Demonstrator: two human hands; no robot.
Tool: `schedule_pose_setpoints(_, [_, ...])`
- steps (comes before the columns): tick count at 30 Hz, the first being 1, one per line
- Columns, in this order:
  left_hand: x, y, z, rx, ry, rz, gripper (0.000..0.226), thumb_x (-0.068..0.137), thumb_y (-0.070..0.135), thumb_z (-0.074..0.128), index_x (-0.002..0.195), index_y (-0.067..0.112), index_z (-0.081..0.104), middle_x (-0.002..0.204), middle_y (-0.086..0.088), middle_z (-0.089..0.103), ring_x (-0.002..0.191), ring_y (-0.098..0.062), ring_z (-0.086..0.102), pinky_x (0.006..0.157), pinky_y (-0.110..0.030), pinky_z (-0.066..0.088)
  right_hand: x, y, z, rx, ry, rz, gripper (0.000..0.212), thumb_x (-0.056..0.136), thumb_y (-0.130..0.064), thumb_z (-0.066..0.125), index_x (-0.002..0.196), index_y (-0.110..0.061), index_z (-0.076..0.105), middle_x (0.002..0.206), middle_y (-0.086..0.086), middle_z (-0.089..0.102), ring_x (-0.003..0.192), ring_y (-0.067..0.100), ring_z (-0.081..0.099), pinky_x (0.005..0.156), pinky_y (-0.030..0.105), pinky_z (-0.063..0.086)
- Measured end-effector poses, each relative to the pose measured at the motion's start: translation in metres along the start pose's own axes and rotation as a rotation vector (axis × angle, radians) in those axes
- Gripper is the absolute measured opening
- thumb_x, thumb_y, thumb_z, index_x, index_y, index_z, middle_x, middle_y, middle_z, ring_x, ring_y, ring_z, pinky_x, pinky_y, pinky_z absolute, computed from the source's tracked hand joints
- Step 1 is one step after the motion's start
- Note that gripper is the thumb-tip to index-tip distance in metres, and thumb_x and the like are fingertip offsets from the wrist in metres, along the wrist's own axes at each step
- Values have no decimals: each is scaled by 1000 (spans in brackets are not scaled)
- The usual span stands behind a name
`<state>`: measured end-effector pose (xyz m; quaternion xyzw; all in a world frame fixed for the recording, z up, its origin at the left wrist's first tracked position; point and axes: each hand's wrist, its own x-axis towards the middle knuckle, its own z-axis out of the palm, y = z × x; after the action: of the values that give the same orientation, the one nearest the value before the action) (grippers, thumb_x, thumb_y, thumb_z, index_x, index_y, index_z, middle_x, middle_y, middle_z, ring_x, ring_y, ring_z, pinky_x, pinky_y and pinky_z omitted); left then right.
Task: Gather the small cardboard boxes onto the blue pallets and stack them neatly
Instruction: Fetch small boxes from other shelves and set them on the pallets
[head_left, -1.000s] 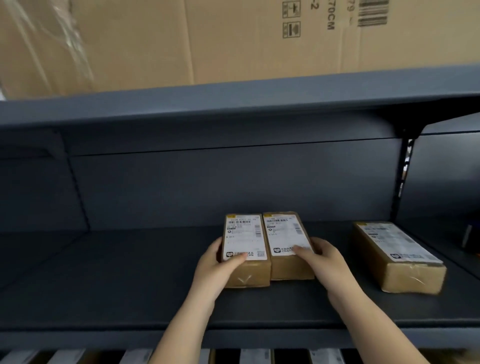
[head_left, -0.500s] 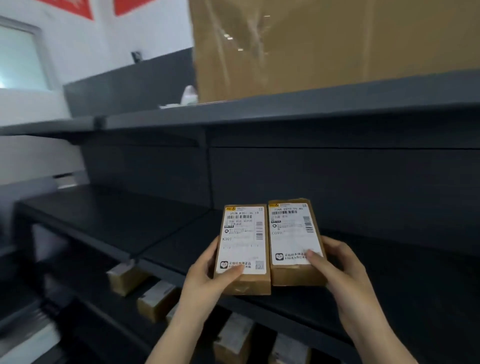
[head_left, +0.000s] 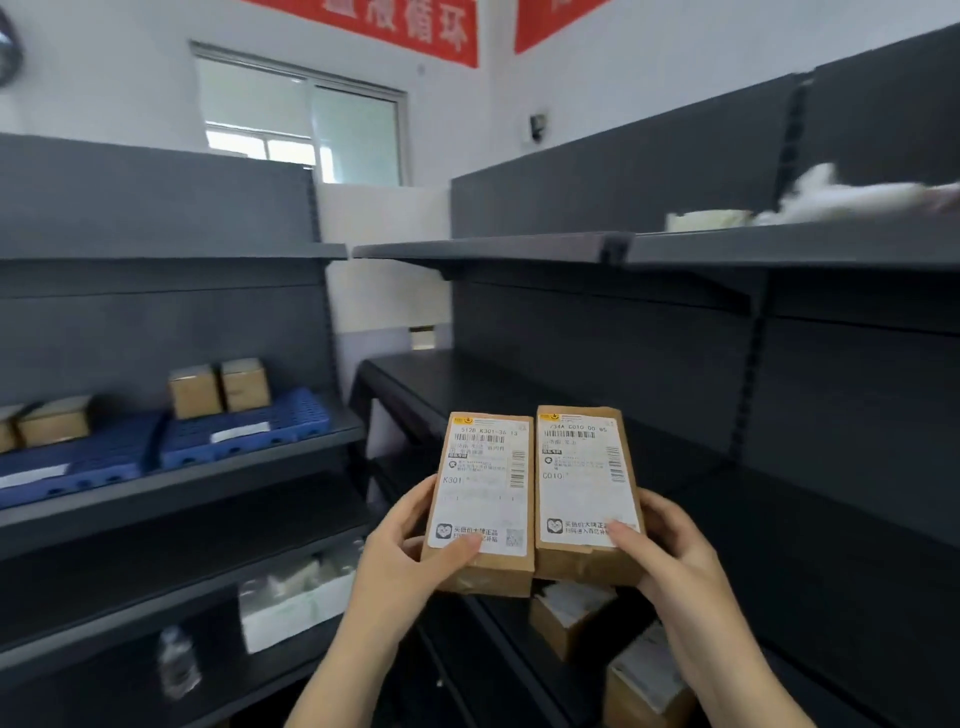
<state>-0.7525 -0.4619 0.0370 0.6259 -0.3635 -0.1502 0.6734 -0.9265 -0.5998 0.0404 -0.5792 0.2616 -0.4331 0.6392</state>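
Two small cardboard boxes are shown carried side by side at lower centre of the frame, clear of any shelf. The left box (head_left: 480, 501) is clasped by the left hand (head_left: 410, 545), with the thumb laid across the lower edge of its white label and the fingers wrapped beneath. The right box (head_left: 587, 493) is clasped likewise by the right hand (head_left: 670, 551). Each hand is closed about the near end of its box only, and the long inner sides of the boxes are pressed together.

The main hazard is judged to be slippage: because only the near ends are gripped, a far end could dip or the pair could splay apart during a turn, and a box could be dropped onto the lower shelf boxes (head_left: 571, 616) seen just beneath at lower right. A careless set-down could also disturb the stack already begun.

Farther off, at middle left of the frame, the blue pallets (head_left: 244, 431) are seen lying on a grey shelf (head_left: 218, 475). Upon them stand stacked boxes (head_left: 218, 387) near the back, with further boxes at the far left edge. The carried pair is well apart from the pallets, so placement is judged not yet begun. A window (head_left: 301, 119) is visible beyond, at upper left.
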Motion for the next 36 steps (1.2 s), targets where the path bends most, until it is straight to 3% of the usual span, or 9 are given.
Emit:
schedule_pose_setpoints(4, [16, -7, -68, 38, 103, 8, 68, 53, 40, 84, 113, 45, 54, 109, 24, 66, 103, -3, 63, 86, -33, 54, 18, 17, 73, 2, -149, -9, 48, 69, -27, 75, 114, -32, 59, 115, -7, 65, 110, 16, 60, 98, 44, 47])
schedule_pose_setpoints(8, [26, -21, -148, 46, 244, 9, 62, 57, 31, 87, 108, 45, 54, 104, 23, 68, 100, 0, 63, 83, -30, 54, 32, 42, 162, 25, -290, 16, 61, 55, -36, 76, 114, -35, 58, 118, -9, 63, 112, 15, 59, 99, 45, 47])
schedule_pose_setpoints(12, [25, -34, -216, 76, 370, -10, 53, 70, 14, 78, 103, 46, 52, 102, 21, 66, 95, 5, 62, 76, -21, 51, 43, 71, 240, 59, -410, 67, 49, 66, -23, 77, 110, -34, 58, 118, -6, 61, 112, 17, 58, 98, 45, 47])
schedule_pose_setpoints(15, [25, -42, -258, 98, 471, -36, 53, 71, 14, 76, 106, 46, 52, 107, 18, 65, 101, -2, 61, 80, -24, 51, 51, 92, 293, 77, -483, 100, 41, 75, -12, 73, 108, -32, 60, 117, -2, 63, 110, 19, 60, 96, 46, 49])
schedule_pose_setpoints(21, [40, -60, -329, 120, 607, -88, 52, 72, 18, 76, 108, 46, 52, 112, 18, 63, 107, -5, 58, 92, -37, 50, 68, 126, 386, 88, -592, 157, 44, 78, -13, 71, 116, -31, 58, 116, -4, 64, 112, 20, 59, 97, 48, 47])
schedule_pose_setpoints(27, [78, -81, -391, 108, 680, -106, 55, 72, 11, 76, 107, 47, 52, 111, 19, 62, 103, -5, 58, 80, -26, 50, 102, 153, 471, 110, -690, 174, 42, 77, -15, 72, 110, -38, 58, 118, -7, 64, 114, 17, 58, 99, 46, 46])
schedule_pose_setpoints(36, [158, -105, -487, 125, 791, -78, 64, 72, 7, 75, 127, 29, 50, 115, 13, 63, 99, -3, 61, 65, -17, 52, 163, 191, 605, 189, -788, 267, 37, 78, -16, 72, 105, -38, 60, 115, -6, 66, 116, 19, 56, 103, 46, 42])
